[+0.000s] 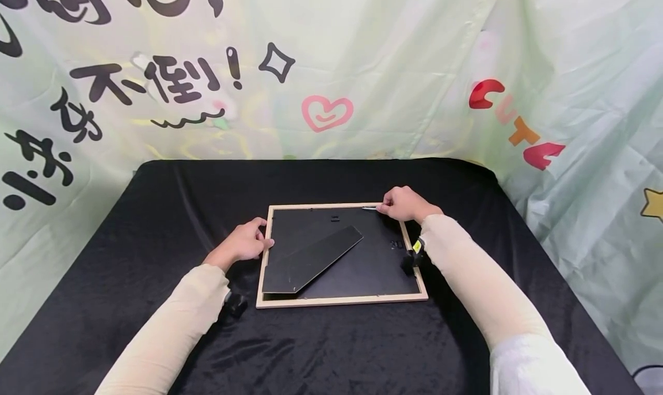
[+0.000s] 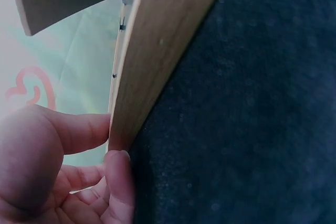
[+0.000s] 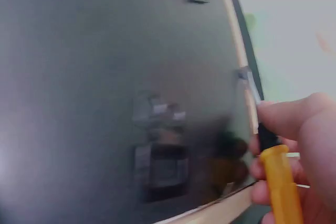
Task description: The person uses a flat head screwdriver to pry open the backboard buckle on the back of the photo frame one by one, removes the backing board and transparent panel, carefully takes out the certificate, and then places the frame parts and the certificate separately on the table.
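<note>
A picture frame with a pale wooden border lies back side up. Its black backing board shows, and a black stand leg slants across the left half. My left hand holds the frame's left edge; in the left wrist view thumb and fingers pinch the wooden side. At the far right corner my right hand grips a screwdriver with a yellow handle and black collar. Its metal tip touches or lies just over the far border, at a small metal tab.
Under the frame spreads a black cloth covering the table. Small metal tabs line the border's inner edge, and dark hangers sit on the backing. A pale printed curtain hangs behind and to both sides.
</note>
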Demonstrator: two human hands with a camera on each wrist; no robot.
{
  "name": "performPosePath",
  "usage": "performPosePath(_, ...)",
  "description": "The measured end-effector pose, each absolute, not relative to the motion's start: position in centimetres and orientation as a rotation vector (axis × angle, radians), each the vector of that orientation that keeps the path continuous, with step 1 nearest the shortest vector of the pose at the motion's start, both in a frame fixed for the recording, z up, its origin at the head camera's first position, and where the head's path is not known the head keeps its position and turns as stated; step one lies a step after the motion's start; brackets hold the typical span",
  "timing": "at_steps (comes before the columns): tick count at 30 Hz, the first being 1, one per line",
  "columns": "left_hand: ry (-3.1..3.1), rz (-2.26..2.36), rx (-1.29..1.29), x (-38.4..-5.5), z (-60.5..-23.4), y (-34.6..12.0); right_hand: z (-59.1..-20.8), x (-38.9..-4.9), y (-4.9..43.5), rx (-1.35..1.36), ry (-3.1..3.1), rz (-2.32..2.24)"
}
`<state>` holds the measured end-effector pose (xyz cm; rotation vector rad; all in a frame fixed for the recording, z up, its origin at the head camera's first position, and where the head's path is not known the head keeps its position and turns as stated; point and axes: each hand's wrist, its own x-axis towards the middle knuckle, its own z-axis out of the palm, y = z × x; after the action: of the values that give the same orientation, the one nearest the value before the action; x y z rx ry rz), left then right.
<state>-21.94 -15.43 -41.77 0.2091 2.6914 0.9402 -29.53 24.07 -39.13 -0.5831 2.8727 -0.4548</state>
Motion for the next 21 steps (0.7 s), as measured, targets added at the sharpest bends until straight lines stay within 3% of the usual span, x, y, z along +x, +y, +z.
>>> performPosePath(21,2.67,0.979,0.208,-22.1,-42.0,-15.6,-38.1,-32.0,23.8,-0.37,2.408,-0.673)
